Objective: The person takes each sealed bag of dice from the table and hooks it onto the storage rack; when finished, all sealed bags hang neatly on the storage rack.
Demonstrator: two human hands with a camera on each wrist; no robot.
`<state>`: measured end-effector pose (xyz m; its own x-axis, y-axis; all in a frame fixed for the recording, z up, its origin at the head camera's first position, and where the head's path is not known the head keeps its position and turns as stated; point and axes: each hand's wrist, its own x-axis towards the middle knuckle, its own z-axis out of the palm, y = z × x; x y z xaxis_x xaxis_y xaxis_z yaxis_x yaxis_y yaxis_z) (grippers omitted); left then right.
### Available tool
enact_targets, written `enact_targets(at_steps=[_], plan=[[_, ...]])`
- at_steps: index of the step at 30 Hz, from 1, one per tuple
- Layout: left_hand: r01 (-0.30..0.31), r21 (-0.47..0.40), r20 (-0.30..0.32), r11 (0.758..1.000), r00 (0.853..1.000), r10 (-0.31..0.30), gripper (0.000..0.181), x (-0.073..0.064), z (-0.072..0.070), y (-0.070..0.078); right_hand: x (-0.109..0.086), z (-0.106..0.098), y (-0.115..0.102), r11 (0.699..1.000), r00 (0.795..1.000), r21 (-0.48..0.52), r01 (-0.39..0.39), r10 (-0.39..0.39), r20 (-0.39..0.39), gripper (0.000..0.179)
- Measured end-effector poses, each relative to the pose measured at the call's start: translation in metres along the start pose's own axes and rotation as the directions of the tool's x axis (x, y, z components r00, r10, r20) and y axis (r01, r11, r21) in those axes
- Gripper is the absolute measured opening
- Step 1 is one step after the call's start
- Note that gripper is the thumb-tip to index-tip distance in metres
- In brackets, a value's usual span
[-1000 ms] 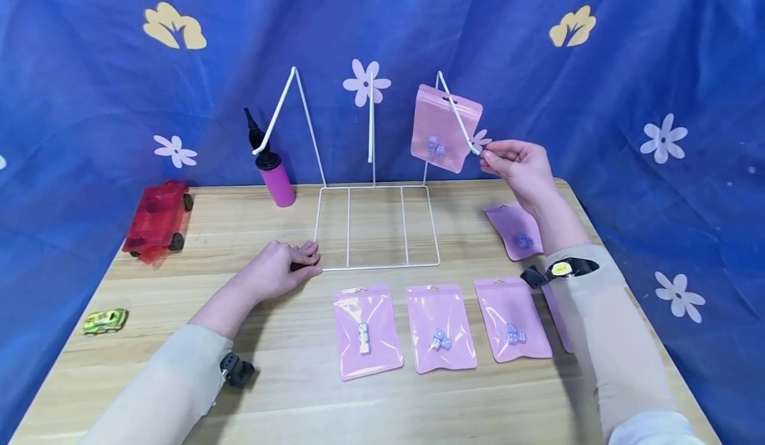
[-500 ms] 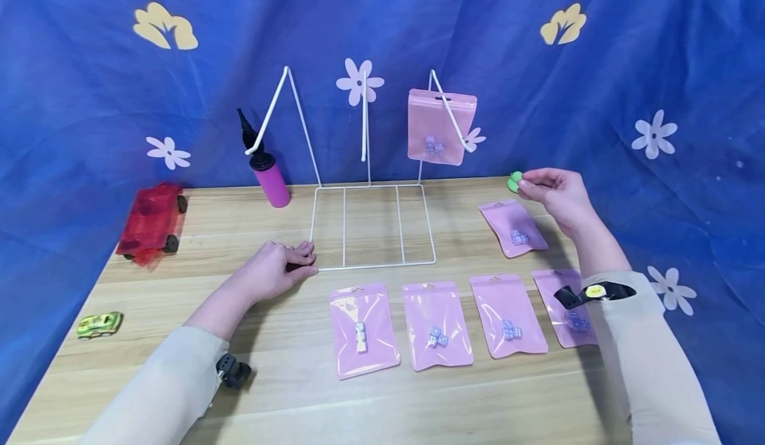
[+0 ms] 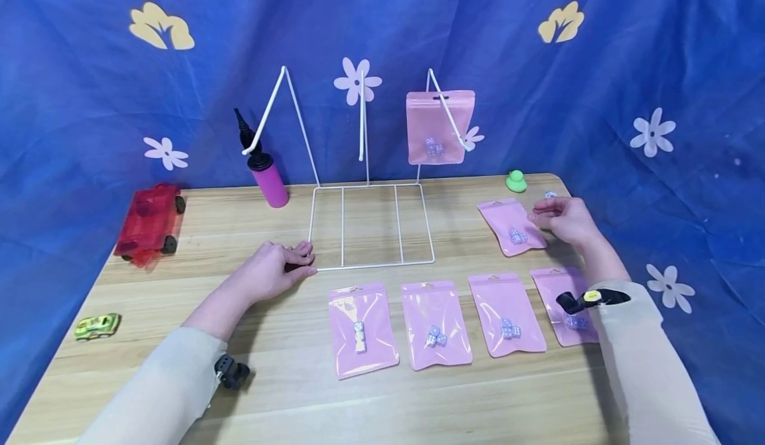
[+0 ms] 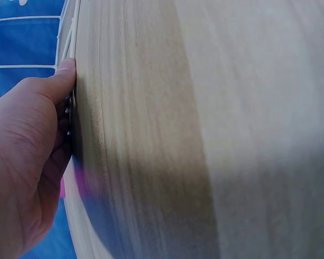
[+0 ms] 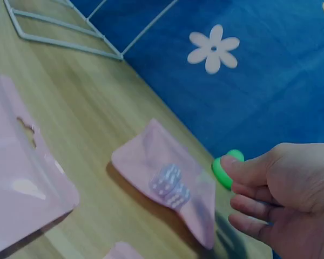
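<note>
My left hand holds the front left corner of a white wire rack, with the thumb along the wire in the left wrist view. On the rack's right hook hangs a pink zip bag with dice; the middle and left hooks carry nothing. My right hand hovers at the right edge of another pink dice bag lying on the table. Its fingers are loosely bent, and the right wrist view shows nothing held between them and the thumb, which overlaps a green object there.
Several more pink dice bags lie in a row along the front. A pink pump with a black nozzle stands left of the rack. Further left are a red toy car and a small green car. A blue curtain hangs behind.
My right hand has left the tip of the right hook and come down to the bag at the table's right. The hung bag swings straighter. My left hand keeps its place.
</note>
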<state>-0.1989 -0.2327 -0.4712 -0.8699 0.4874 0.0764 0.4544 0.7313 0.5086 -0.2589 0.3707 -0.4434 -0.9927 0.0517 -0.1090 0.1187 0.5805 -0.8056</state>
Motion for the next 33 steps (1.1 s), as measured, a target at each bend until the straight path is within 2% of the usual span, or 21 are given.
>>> enact_targets(at_steps=[7, 13, 15, 18, 22, 26, 29, 33], plan=[[-0.017, 0.002, -0.021, 1.0, 1.0, 0.017, 0.033, 0.0, 0.0, 0.0, -0.001, 0.006, 0.013, 0.986, 0.992, -0.117, -0.119, 0.122, 0.019, 0.053], [-0.021, 0.003, -0.026, 1.0, 0.999, 0.021, 0.033, 0.0, -0.001, 0.0, -0.002, 0.008, 0.019, 0.97, 0.975, -0.106, -0.219, 0.222, 0.017, 0.058], [-0.018, 0.002, -0.019, 1.0, 1.0, 0.018, 0.033, -0.001, -0.001, 0.0, -0.002, 0.009, 0.02, 0.968, 0.972, -0.097, -0.23, 0.234, 0.024, 0.058], [-0.017, 0.002, -0.012, 1.0, 1.0, 0.017, 0.033, -0.001, -0.001, 0.001, -0.002, 0.011, 0.021, 0.973, 0.976, -0.085, -0.215, 0.218, 0.023, 0.055], [-0.019, -0.002, -0.007, 1.0, 1.0, 0.019, 0.033, -0.001, 0.0, 0.001, -0.003, 0.012, 0.021, 0.986, 0.989, -0.08, -0.148, 0.149, 0.01, 0.047], [-0.015, -0.003, -0.007, 1.0, 1.0, 0.015, 0.032, -0.001, 0.0, 0.0, -0.006, 0.01, 0.019, 0.988, 0.992, -0.087, -0.127, 0.127, -0.008, 0.04], [-0.012, 0.0, -0.006, 1.0, 1.0, 0.012, 0.032, -0.001, 0.001, -0.001, -0.011, 0.008, 0.013, 0.991, 0.993, -0.069, -0.118, 0.117, -0.026, 0.035], [-0.009, 0.003, -0.003, 1.0, 1.0, 0.009, 0.032, -0.001, 0.0, -0.001, -0.021, 0.005, 0.0, 0.998, 0.997, -0.006, -0.059, 0.059, -0.048, 0.029]])
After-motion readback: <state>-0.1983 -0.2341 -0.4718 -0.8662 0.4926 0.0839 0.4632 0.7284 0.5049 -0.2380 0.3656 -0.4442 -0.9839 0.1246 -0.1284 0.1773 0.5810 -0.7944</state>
